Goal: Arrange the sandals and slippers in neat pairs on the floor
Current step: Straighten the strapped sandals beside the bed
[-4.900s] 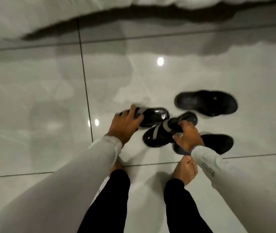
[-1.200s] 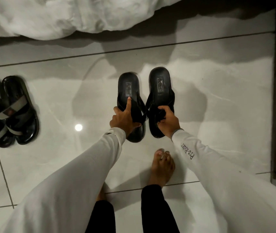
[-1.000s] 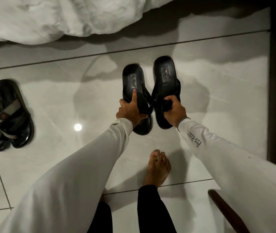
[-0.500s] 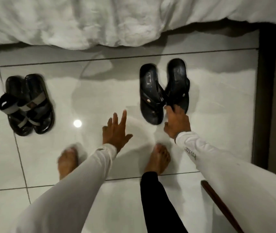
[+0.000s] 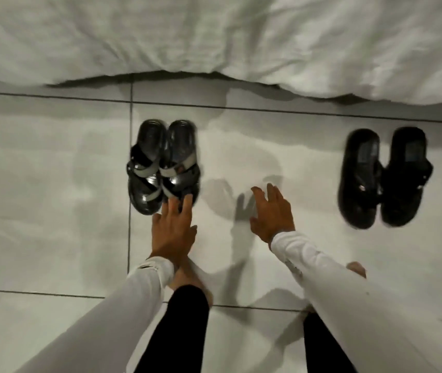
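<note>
Two black sandals with grey straps (image 5: 162,165) lie side by side on the glossy white tile floor (image 5: 53,184), left of centre. A pair of plain black slippers (image 5: 384,176) lies side by side at the right. My left hand (image 5: 173,227) is open, its fingertips at the near end of the strapped sandals; whether they touch is blurred. Between the two pairs my right hand (image 5: 272,211) hovers open over bare tile, holding nothing. Both arms wear white sleeves.
A rumpled white bedsheet (image 5: 214,36) hangs along the far edge, just behind both pairs. My bare feet (image 5: 187,275) and black trouser legs stand on the tile near the bottom. Dark grout lines cross the floor.
My right hand has let go of the black slippers and both hands have moved left. The view has shifted left, so the strapped sandals sit near centre and my left hand reaches them.
</note>
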`<state>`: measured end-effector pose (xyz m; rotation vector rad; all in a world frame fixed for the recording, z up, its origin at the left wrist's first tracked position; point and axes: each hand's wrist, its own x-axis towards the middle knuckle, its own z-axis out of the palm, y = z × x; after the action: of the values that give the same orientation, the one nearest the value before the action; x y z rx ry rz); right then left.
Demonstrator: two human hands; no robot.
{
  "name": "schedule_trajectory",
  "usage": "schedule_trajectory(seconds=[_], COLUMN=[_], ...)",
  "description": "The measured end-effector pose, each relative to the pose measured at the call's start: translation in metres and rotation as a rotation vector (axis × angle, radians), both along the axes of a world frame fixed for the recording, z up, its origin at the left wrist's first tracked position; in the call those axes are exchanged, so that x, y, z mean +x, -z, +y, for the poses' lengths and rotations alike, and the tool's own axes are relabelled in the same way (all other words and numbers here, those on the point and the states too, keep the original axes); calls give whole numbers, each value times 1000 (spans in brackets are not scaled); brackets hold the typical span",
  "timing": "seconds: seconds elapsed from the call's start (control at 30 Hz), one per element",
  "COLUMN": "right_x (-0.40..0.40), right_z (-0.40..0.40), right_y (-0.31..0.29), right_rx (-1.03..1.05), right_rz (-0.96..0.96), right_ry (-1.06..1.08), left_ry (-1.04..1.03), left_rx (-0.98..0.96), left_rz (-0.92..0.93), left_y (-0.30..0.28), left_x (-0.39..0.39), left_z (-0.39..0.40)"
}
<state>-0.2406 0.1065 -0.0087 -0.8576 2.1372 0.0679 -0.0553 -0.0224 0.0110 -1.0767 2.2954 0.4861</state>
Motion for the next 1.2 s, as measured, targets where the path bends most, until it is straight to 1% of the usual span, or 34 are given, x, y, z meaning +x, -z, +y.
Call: schedule_trajectory(seconds=[0.07,0.13,0.17,0.23,0.27,0.37,0.47,0.6,0.77,0.93,1.03,1.13,1.2], right_x=[28,48,55,65,69,72,68,61,38,42,40,37,36], right_z=[-42,-81,-100,-134,-148,-175,-180,-168,-169,-188,-191,-177,-153], right_y=[8,14,18,29,36,60,76,84,85,82,78,64,52], right_rx=[-14,-81,-130,-217,-239,-196,-100,-62,-85,-112,-126,-153,-171], right_rz=[-39,-51,-49,-22,-7,10,39,51,32,15,-27,-58,-37], right_ry=[17,11,3,-49,-100,-242,-300,-221,-194,-149,-145,-122,-94], left_ry=[-39,-150,-237,-385,-400,-329,-337,-349,-363,-395,-385,-368,-272], left_rx=[-83,-119,-92,25,82,232,258,199,231,271,270,212,108], left_rz=[75,110,106,62,17,-110,-120,-99,-86,-104,-108,-126,-133], left_y=[3,7,13,30,39,63,74,79,78,77,74,64,54], left_x=[21,28,28,26,24,13,3,-6,-23,-26,-24,-21,-20], left_z=[-40,-80,-101,-135,-148,-170,-173,-166,-165,-167,-171,-163,-146])
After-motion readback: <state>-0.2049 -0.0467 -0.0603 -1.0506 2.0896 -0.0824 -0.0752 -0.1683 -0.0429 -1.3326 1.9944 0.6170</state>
